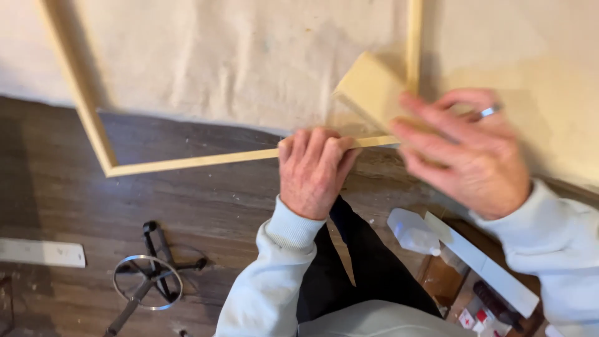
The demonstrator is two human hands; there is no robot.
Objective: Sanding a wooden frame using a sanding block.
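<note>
Stool base with metal ring (pixel 148 282) on dark wood floor (pixel 206 206); white ruler (pixel 42 253); possibly plastic bottle (pixel 413 232).

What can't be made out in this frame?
- Head view: the right hand is motion-blurred, so its grip on the wooden block is unclear.
- The left hand covers part of the wooden frame.
- The frame's top is cut off by the picture edge.
</note>
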